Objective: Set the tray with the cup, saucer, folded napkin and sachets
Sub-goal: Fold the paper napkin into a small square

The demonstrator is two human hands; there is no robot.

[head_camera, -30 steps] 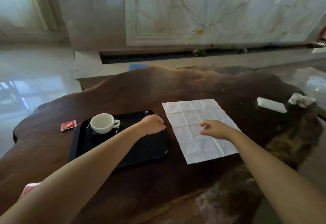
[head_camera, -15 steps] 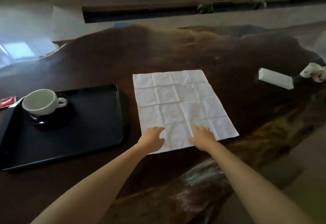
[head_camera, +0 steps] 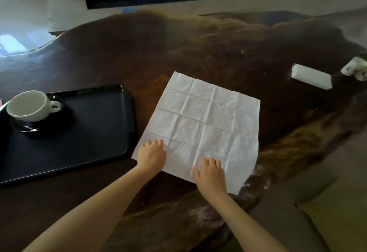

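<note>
A white napkin (head_camera: 202,120) lies unfolded and flat on the dark wooden table, creased into squares. My left hand (head_camera: 152,154) rests palm down on its near left corner. My right hand (head_camera: 210,174) lies flat on its near edge, fingers spread. Neither hand holds anything. To the left stands a black tray (head_camera: 89,132). At the tray's far left a white cup (head_camera: 29,105) sits on a black saucer (head_camera: 35,130). No sachet is clearly in view.
A white rectangular packet (head_camera: 310,76) lies on the table at the far right, with a crumpled white piece (head_camera: 354,69) beside it at the frame's edge. The table's irregular near edge (head_camera: 258,176) runs just right of the napkin.
My left hand left the tray and both hands came down onto the napkin's near edge. The napkin has turned slightly and my view has dropped toward the table.
</note>
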